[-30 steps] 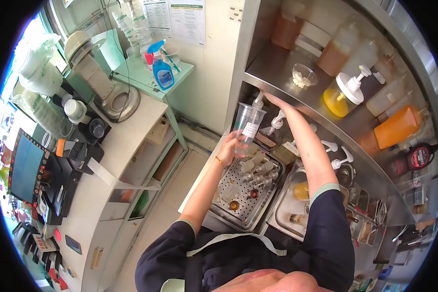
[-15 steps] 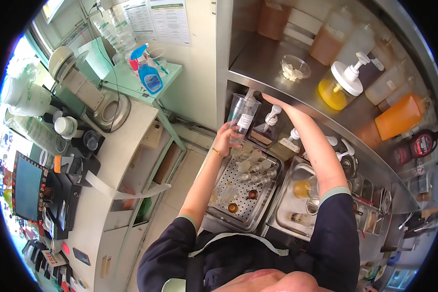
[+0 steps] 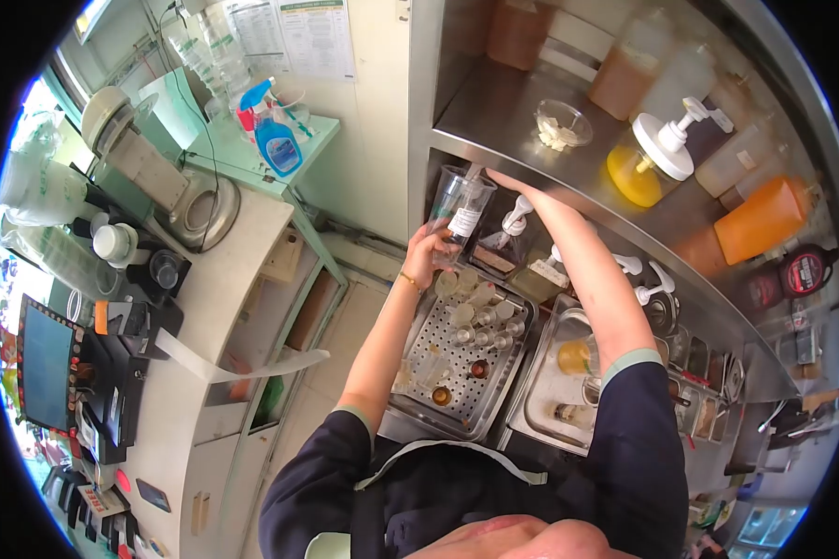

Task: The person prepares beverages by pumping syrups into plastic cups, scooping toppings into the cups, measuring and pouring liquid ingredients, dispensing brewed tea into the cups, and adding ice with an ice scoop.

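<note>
My left hand (image 3: 425, 255) is wrapped round the lower part of a clear plastic cup (image 3: 463, 197) with a white printed label. The cup is tilted under the steel shelf's edge, with a pale spout at its mouth. My right arm (image 3: 578, 252) reaches up beneath the shelf; the right hand's fingers are hidden behind the edge, above the cup. Beside the cup stands a pump bottle (image 3: 502, 253) with a white pump head. Below my left hand, small clear cups (image 3: 488, 326) sit on a perforated steel tray (image 3: 421, 380).
On the steel shelf (image 3: 494, 107) are a bowl of white pieces (image 3: 559, 130), a yellow pump jar (image 3: 636, 177) and an orange bottle (image 3: 760, 224). A second steel tray (image 3: 536, 410) holds jars. Left stands a counter (image 3: 172, 391) with a sealing machine (image 3: 140, 168) and a blue spray bottle (image 3: 278, 144).
The whole view has shifted slightly. My left hand keeps its hold on the cup, and my right arm stays stretched under the shelf.
</note>
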A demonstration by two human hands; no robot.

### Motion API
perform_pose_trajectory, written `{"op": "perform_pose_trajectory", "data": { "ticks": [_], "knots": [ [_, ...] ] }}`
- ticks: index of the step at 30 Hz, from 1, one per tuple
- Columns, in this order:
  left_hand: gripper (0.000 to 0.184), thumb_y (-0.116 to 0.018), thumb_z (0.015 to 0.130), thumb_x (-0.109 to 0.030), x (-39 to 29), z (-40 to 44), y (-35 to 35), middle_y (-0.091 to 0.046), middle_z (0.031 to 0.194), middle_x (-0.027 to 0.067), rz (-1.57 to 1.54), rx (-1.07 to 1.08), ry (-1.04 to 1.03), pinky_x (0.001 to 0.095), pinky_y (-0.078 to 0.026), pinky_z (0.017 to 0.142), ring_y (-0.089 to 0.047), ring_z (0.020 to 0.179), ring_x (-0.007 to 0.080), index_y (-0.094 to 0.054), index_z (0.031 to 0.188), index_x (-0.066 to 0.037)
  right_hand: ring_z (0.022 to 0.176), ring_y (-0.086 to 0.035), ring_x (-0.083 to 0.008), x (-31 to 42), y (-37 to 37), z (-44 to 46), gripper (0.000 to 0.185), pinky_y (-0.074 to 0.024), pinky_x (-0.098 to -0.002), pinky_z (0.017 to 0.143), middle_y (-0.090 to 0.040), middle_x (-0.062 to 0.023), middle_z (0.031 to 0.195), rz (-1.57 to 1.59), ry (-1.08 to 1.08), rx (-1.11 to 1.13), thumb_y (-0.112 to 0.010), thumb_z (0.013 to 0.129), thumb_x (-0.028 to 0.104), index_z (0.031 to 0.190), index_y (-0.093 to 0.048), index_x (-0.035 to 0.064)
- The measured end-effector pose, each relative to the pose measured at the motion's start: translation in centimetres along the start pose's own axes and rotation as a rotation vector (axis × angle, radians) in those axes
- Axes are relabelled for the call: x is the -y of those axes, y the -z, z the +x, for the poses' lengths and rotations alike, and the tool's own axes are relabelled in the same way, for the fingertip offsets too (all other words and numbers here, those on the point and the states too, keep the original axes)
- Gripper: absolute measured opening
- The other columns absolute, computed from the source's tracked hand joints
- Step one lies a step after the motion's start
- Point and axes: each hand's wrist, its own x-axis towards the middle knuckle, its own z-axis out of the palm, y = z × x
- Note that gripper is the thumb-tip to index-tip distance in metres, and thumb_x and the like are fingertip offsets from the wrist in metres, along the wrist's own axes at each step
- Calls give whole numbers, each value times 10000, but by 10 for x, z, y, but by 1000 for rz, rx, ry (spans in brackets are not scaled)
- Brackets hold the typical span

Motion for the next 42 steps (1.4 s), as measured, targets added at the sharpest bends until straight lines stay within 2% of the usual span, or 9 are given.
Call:
{"op": "perform_pose_trajectory", "data": {
  "ticks": [5, 10, 16, 23, 31, 33, 35, 38, 42],
  "knots": [
    [620, -481, 674, -53, -1, 0, -1, -562, 1114, 121, -2, -21, 0, 317, -541, 474, -665, 831, 222, -472, 1292, 1, 895, -639, -264, -6, -24, -2, 197, -497, -382, 780, -680, -122, 958, -743, 170, -62, -507, 829, 70, 923, -680, 75],
    [607, -487, 674, -50, 6, 3, 8, -575, 1062, 122, -3, -14, 15, 317, -535, 459, -652, 787, 217, -478, 1279, 1, 842, -657, -254, 1, -79, -14, 197, -509, -360, 737, -702, -105, 927, 900, -200, 34, -521, 832, 16, 899, -700, 60],
    [600, -485, 682, -42, 8, 4, 12, -592, 1024, 114, -11, -15, 21, 309, -522, 442, -633, 735, 211, -475, 1280, 3, 1054, -600, -202, 3, -12, 11, 364, -433, -299, 947, -688, -110, 1043, 418, -191, 267, -477, 810, -58, 1023, -703, 133],
    [603, -480, 689, -39, 0, -2, 7, -601, 998, 95, -9, -18, 14, 299, -512, 426, -630, 726, 194, -463, 1288, 26, 1250, -476, -202, -5, -104, -2, 438, -313, -285, 1074, -577, -100, 1308, 891, -351, 495, -406, 850, -67, 1199, -629, 76],
    [556, -515, 716, -94, 5, -69, 26, -604, 971, 68, 205, 96, -85, 281, -514, 498, -590, 713, 144, -500, 1269, -34, 1314, -376, -378, 63, 110, -63, 534, -219, -486, 1116, -212, -114, 1558, 345, -177, 597, -420, 959, 172, 1478, -297, 152],
    [584, -551, 690, -95, -13, -111, 1, -612, 950, 68, 235, 93, -183, 267, -512, 548, -590, 730, 134, -502, 1268, -30, 1300, -456, -257, 56, 199, -89, 474, -320, -509, 1063, -511, -66, 1386, 491, 94, 701, -513, 938, 182, 1406, -442, 151],
    [650, -624, 657, -83, -39, -129, -27, -631, 986, 83, 281, 155, -288, 240, -507, 682, -606, 811, 125, -488, 1290, -22, 922, -685, -179, 36, 274, -110, 177, -512, -313, 847, -726, -67, 917, 953, 5, 339, -638, 886, 125, 1020, -714, 36],
    [663, -681, 664, -115, -90, -136, -105, -623, 1075, 104, 429, 256, -388, 276, -504, 774, -615, 888, 157, -484, 1288, -8, 909, -616, -151, -28, 324, -97, 193, -453, -297, 843, -716, -80, 985, 481, -191, -672, -580, 907, 153, 980, -731, 56],
    [710, -760, 619, -224, -119, -87, -209, -606, 1104, 158, 729, 75, -766, 329, -492, 832, -607, 975, 238, -506, 1240, 7, 889, -575, -134, -99, 299, -68, 358, -426, -286, 857, -714, -72, 956, 619, -325, -684, -494, 975, 292, 929, -743, 39]
  ]
}}
